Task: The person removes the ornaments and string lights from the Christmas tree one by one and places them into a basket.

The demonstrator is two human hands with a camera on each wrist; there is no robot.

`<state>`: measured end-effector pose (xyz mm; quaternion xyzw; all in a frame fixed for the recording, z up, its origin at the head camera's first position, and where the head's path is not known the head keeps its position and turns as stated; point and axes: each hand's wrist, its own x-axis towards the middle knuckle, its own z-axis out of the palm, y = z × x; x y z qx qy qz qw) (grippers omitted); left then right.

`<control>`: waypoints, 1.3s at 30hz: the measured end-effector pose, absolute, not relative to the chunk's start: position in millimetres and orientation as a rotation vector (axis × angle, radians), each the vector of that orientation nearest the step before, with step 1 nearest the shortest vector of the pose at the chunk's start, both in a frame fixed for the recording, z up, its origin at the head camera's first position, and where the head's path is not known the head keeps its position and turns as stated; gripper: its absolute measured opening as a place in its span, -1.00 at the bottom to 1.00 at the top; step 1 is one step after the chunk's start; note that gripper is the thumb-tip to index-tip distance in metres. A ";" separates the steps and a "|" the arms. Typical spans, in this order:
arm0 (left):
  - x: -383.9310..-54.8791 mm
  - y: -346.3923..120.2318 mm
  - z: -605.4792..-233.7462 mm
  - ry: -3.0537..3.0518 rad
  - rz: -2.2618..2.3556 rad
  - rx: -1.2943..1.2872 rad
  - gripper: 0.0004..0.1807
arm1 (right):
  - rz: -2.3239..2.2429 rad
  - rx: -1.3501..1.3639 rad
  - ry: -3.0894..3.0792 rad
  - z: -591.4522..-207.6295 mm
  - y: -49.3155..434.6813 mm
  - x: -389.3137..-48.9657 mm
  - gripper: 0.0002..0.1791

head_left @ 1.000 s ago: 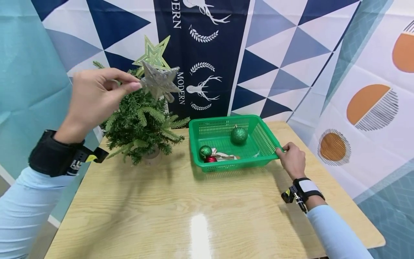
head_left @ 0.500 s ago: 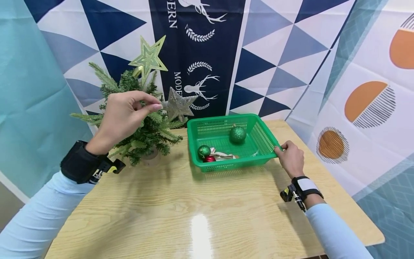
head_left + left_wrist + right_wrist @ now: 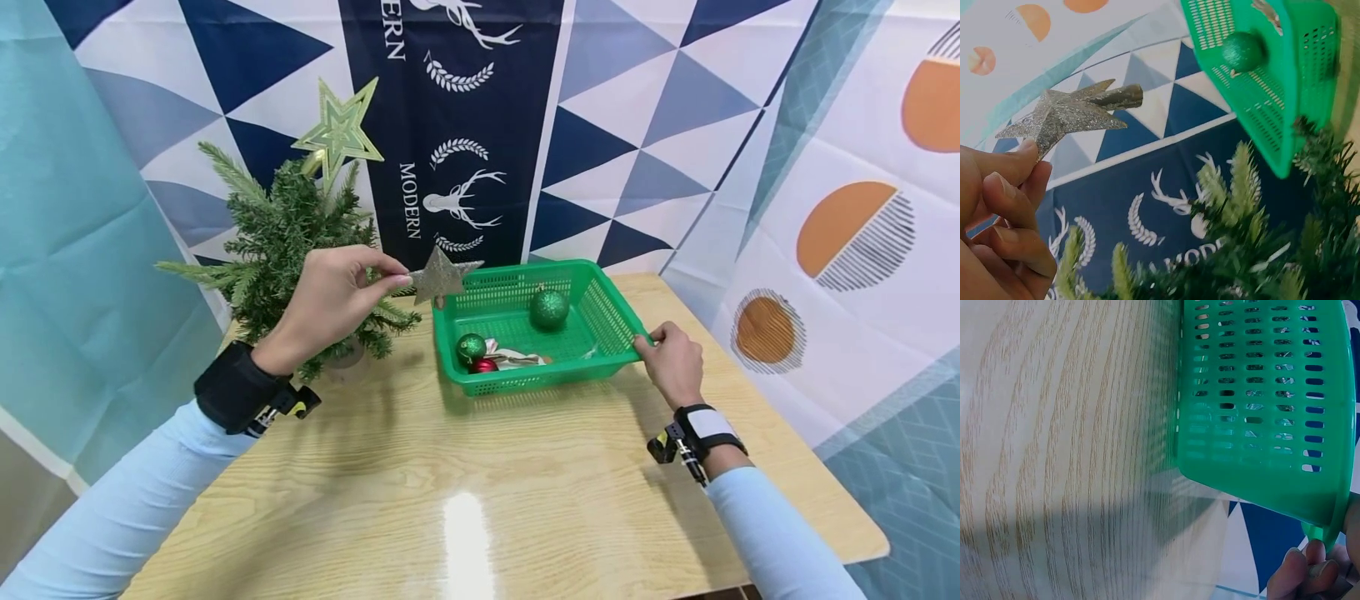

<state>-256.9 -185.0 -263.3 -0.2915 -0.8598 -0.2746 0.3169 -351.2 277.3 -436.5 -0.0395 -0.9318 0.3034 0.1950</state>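
My left hand (image 3: 337, 296) pinches one point of a glittery silver star tree topper (image 3: 441, 277) between thumb and fingertips. In the head view the star hangs at the left back corner of the green basket (image 3: 540, 382); the left wrist view shows the tube-shaped socket (image 3: 1119, 97) behind the star. My right hand (image 3: 675, 362) grips the basket's rim at its right front corner. Inside the basket lie a large green glitter ball (image 3: 549, 309), a smaller green ball (image 3: 471, 347), a red ball (image 3: 483, 366) and a pale ribbon (image 3: 513, 359).
A small artificial Christmas tree (image 3: 288, 233) stands left of the basket, topped with a gold-green star (image 3: 340, 132). The wooden table (image 3: 420, 475) extends in front. Patterned cloth (image 3: 592, 150) hangs behind the table.
My left hand has carried the silver star down and to the right, from in front of the treetop to the basket's left back corner. The right hand keeps its hold on the rim.
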 end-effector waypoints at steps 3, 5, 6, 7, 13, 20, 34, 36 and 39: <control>-258.8 -179.1 -270.0 -2.267 -0.718 -0.780 -0.94 | 0.854 -0.113 -2.619 -435.8 277.5 -350.7 -0.71; -260.2 -175.5 -273.9 -2.272 -0.709 -0.781 -0.95 | 0.856 -0.117 -2.622 -435.5 277.6 -350.1 -0.71; -260.5 -173.8 -275.7 -2.276 -0.706 -0.777 -0.95 | 0.858 -0.118 -2.622 -435.3 277.5 -349.8 -0.70; -260.7 -172.3 -277.3 -2.279 -0.704 -0.773 -0.95 | 0.859 -0.119 -2.623 -435.0 277.5 -349.6 -0.70; -261.8 -164.9 -288.0 -2.317 -0.704 -0.737 -0.93 | 0.867 -0.120 -2.619 -435.3 276.5 -349.5 -0.71; -264.0 -157.1 -297.7 -2.342 -0.725 -0.697 -0.91 | 0.871 -0.126 -2.619 -434.2 277.2 -351.8 -0.71; -273.0 -142.8 -321.5 -2.364 -0.799 -0.656 -0.91 | 0.865 -0.128 -2.618 -435.7 277.9 -351.2 -0.73; -275.5 -140.7 -322.9 -2.365 -0.801 -0.656 -0.92 | 0.865 -0.128 -2.613 -436.3 277.9 -351.4 -0.73; -278.9 -137.7 -324.9 -2.377 -0.803 -0.647 -0.91 | 0.860 -0.134 -2.606 -436.7 277.9 -351.7 -0.73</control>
